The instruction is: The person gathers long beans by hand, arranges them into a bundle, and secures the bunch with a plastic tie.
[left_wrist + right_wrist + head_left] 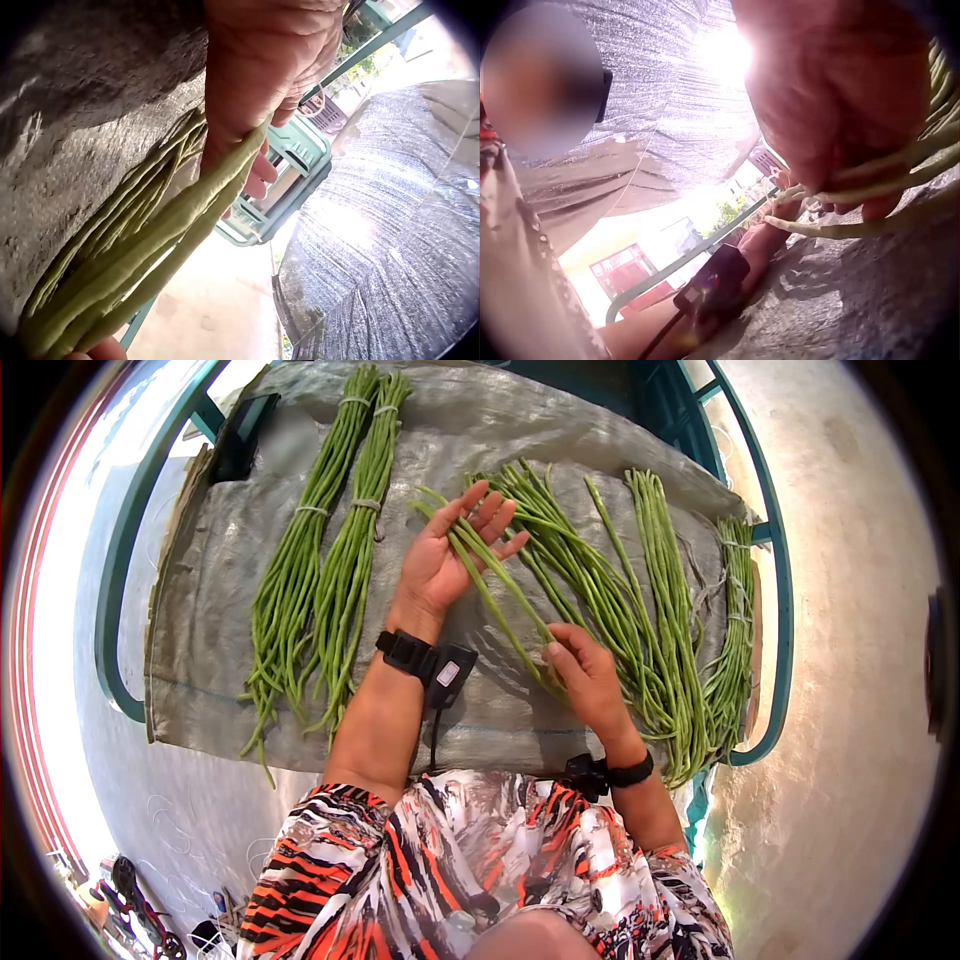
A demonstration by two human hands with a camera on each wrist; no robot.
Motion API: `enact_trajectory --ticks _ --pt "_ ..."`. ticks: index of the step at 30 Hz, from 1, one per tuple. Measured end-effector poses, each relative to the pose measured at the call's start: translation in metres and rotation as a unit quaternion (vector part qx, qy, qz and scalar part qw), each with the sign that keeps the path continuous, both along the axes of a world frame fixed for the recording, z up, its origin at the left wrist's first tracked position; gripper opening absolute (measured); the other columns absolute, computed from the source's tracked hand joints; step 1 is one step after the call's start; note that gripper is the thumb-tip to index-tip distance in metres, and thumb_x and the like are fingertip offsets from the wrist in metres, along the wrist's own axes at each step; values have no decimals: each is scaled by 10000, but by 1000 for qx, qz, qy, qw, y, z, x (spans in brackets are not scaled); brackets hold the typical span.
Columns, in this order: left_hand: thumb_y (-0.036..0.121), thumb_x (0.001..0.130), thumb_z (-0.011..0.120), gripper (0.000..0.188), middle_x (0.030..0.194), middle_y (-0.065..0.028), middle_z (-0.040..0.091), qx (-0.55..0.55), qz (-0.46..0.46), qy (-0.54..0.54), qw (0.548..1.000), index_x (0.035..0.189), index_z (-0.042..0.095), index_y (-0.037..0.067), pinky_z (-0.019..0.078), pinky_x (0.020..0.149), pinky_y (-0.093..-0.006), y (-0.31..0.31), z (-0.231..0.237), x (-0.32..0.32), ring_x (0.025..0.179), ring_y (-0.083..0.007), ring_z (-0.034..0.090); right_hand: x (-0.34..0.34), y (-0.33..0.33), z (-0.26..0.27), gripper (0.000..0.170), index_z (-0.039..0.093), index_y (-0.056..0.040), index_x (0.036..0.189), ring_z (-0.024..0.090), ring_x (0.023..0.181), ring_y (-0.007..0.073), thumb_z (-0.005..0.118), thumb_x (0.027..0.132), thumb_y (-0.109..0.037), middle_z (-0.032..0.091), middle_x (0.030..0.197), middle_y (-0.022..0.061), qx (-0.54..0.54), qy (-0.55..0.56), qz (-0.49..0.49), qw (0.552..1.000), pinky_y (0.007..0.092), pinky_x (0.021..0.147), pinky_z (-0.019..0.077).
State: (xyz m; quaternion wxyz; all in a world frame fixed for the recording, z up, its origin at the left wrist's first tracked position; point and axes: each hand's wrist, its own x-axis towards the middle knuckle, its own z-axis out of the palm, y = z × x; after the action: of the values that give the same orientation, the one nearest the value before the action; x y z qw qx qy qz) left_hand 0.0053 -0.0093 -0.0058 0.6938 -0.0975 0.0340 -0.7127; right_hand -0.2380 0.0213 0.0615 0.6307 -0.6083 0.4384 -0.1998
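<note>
In the head view a few green long beans stretch between the two hands. My left hand is turned palm up, and the beans run between its thumb and its loosely bent fingers, their tips jutting past the thumb. My right hand pinches the same beans lower down, between thumb and forefinger. The left wrist view shows the held beans up close. Right beside the hands, a loose spread of long beans lies on the grey woven sheet.
Two tied bundles of long beans lie on the left. Further bunches lie at right, one tied bundle by the green metal rail. A dark flat object rests at the back left corner.
</note>
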Motion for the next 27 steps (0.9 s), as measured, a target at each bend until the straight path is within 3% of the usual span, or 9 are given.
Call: enact_trajectory --ticks 3,6,12,15,17,18,21,25,27 --pt "216 1016 364 364 1237 -164 598 -4 3 -20 1000 1308 501 45 242 1109 -603 -1 -2 -1 1222 -326 516 -4 -5 0 231 546 3 1155 490 618 39 526 967 -129 581 804 -4 83 -50 -13 995 201 546 397" --pt "233 1017 367 374 1243 -169 592 -14 3 -35 999 1318 492 52 250 1104 -606 0 -1 -1 1219 -337 517 -4 -7 4 244 539 -4 1167 497 614 54 524 969 -147 584 808 4 140 -44 -38 989 205 551 407" --pt "252 1016 376 387 1230 -175 590 -12 -6 -44 999 1325 483 47 280 1091 -596 1 2 -1 1209 -351 521 -6 -7 6 271 542 -26 1188 518 668 57 534 969 -185 592 841 4 81 -27 11 996 215 607 447" --pt "239 1014 391 376 1069 -134 634 24 6 -79 997 1318 485 37 317 1075 -583 3 5 -1 1180 -343 540 -5 -1 6 259 553 -4 1167 512 694 57 549 957 -154 587 848 7 -61 45 8 997 217 627 439" --pt "228 1013 401 366 917 -97 641 40 16 -108 993 1307 490 29 339 1063 -576 2 8 -2 1159 -334 552 -4 2 7 228 575 12 1120 556 730 125 567 926 -108 594 844 57 -192 96 33 976 258 646 455" --pt "230 1016 416 352 767 -50 586 79 21 -133 988 1295 497 30 392 1037 -542 4 15 -3 1098 -312 591 -3 3 8 213 586 20 1097 578 747 159 577 911 -85 598 842 82 -257 120 45 958 278 655 462" --pt "248 1016 425 350 725 -30 560 -27 8 -83 996 1298 496 54 431 1013 -506 2 7 -2 1041 -290 623 -1 7 7 214 597 14 1079 602 754 249 600 878 -61 599 854 138 -308 132 56 941 321 680 480" --pt "281 1019 425 343 642 22 446 173 25 -192 966 1287 517 88 506 881 -421 10 36 -6 882 -220 643 1 10 1 198 609 -9 1044 618 771 305 625 853 -59 617 880 153 -370 155 77 913 358 674 492" --pt "289 1021 425 350 622 38 403 117 17 -174 978 1291 518 88 487 737 -335 9 29 -5 724 -151 562 2 12 -2 178 617 -22 1018 625 772 313 636 847 -67 621 884 148 -409 172 92 891 377 668 496"
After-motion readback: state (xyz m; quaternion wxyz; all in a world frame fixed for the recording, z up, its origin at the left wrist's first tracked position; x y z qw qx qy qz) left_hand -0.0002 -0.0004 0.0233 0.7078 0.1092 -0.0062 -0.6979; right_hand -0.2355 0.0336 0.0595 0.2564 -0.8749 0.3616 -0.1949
